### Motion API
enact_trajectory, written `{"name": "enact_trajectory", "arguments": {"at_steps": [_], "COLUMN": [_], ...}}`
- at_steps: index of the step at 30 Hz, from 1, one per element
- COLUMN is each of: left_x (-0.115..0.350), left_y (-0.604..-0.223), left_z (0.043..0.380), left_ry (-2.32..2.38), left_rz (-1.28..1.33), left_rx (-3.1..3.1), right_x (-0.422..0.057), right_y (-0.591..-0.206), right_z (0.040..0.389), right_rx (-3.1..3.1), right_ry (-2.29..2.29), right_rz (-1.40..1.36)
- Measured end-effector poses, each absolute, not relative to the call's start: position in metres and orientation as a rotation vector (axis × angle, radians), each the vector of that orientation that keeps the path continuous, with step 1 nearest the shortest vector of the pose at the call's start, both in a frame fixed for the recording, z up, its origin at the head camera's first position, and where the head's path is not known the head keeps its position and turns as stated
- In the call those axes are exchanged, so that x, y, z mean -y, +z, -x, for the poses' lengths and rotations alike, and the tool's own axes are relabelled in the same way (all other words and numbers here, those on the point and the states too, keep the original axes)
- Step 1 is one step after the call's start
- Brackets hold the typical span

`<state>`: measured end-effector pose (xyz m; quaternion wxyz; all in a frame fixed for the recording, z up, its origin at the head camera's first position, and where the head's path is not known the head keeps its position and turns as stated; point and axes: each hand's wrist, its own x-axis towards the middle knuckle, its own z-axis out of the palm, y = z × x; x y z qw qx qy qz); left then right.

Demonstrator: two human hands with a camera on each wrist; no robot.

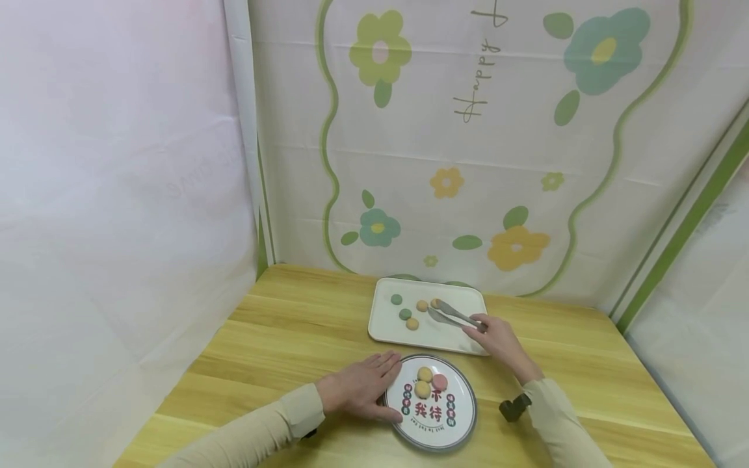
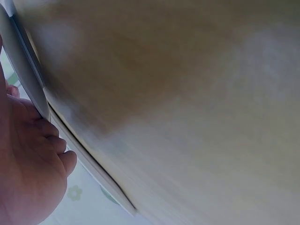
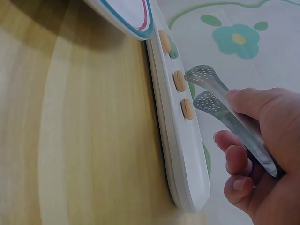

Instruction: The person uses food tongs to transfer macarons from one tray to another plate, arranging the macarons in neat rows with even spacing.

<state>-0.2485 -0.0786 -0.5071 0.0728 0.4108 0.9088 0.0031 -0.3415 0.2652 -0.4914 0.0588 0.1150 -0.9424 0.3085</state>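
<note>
My right hand [image 1: 497,339] holds small metal tongs [image 3: 234,119] with perforated tips, thumb on one arm of them and fingers around the other. In the head view, the tongs' tips stand apart over the white tray [image 1: 433,339], close to a yellow macaron [image 1: 435,303]. Another yellow macaron [image 1: 422,305] lies just left of it. A round plate [image 1: 462,426] with printed characters bears two yellow macarons [image 1: 422,389] and a pink macaron [image 1: 439,382]. With its fingers extended, my left hand [image 1: 365,390] touches the plate's left rim.
Two green macarons [image 1: 405,314] and a further yellow macaron [image 1: 412,324] lie on the tray's left half. The wooden table [image 1: 281,338] backs onto a flower-printed cloth [image 1: 409,149]. White cloth walls [image 1: 129,227] stand at both sides. The tray sits just behind the plate.
</note>
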Motion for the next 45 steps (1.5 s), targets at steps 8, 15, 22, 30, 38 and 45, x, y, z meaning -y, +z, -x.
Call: {"name": "enact_trajectory", "arguments": {"at_steps": [8,15,22,30,38,45], "left_x": [0.079,0.079,0.079,0.079,0.080,0.079], "left_y": [-0.507,-0.507,-0.508,-0.507,-0.506,-0.506], "left_z": [0.249,0.249,0.249,0.247,0.249,0.250], "left_ry": [0.009,0.002,-0.013,-0.023,-0.008,-0.014], "left_rz": [-1.242,-1.260,-1.266,-1.263,-1.257,-1.271], "left_rx": [-2.729,-2.728,-2.733,-2.733,-2.726,-2.729], "right_x": [-0.263,-0.262,-0.259,-0.256,-0.250,-0.247], "right_y": [-0.491,-0.494,-0.500,-0.505,-0.503,-0.502], "right_z": [0.353,0.360,0.365,0.370,0.377,0.381], "right_rx": [2.854,2.854,2.842,2.798,2.772,2.786], "right_ry": [0.897,0.866,0.819,0.787,0.797,0.784], "right_rz": [-0.315,-0.275,-0.271,-0.275,-0.306,-0.287]}}
